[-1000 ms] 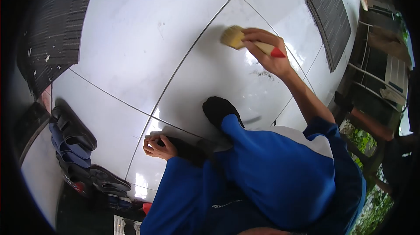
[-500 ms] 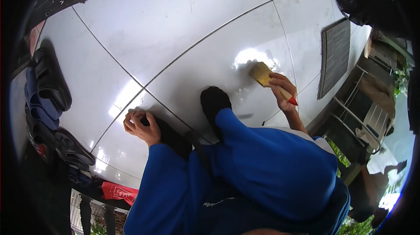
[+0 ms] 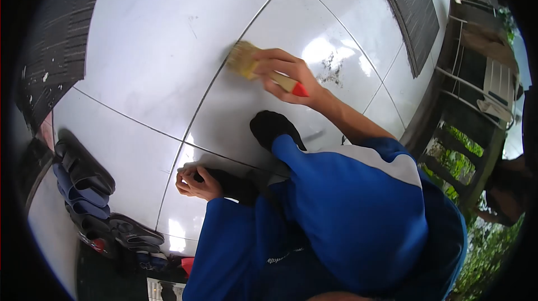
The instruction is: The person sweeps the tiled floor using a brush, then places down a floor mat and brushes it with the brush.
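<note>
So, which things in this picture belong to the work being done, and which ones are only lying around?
Part of the job, it seems:
brush, in the right hand
tiled floor
dark specks on it

Just lying about:
sandals at the left
large dark mat, upper left
smaller mat, upper right

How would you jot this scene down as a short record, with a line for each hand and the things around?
Right hand: holding a brush
Bristles: blurred, at a dark tile line; contact unclear
Left hand: fingers curled beside the left foot; nothing visible in it
Floor: shiny white tiles, dark smudges right of the brush
Mats: one upper left, one upper right
Sandals: at the left
</note>
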Tool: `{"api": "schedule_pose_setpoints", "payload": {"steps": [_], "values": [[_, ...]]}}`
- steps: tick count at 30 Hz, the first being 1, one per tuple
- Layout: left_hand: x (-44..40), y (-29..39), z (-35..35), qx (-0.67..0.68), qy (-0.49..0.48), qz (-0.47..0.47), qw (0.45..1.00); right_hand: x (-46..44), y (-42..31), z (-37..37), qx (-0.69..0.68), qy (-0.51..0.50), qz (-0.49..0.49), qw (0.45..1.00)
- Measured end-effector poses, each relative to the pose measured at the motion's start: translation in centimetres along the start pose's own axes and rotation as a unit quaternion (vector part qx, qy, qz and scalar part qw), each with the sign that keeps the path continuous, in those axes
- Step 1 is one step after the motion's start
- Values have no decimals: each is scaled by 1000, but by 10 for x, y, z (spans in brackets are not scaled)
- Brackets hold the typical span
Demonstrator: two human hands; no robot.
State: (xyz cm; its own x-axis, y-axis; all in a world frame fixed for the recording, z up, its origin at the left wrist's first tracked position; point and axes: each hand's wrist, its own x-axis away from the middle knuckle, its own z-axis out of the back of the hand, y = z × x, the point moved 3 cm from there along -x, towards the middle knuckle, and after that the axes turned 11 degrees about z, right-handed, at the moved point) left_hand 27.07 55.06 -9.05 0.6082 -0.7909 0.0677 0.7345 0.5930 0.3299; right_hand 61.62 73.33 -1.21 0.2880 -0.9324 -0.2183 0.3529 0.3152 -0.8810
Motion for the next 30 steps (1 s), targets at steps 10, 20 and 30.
{"api": "schedule_pose_setpoints", "payload": {"steps": [10,20,30], "values": [[4,-2,4,6,17,4,1000,117,-17,121,113,-2,-156,981],[2,-5,1,-25,-10,0,1000,-45,32,12,5,127,60,990],[3,3,4,-8,-22,14,1000,134,18,120,53,212,-240,946]]}}
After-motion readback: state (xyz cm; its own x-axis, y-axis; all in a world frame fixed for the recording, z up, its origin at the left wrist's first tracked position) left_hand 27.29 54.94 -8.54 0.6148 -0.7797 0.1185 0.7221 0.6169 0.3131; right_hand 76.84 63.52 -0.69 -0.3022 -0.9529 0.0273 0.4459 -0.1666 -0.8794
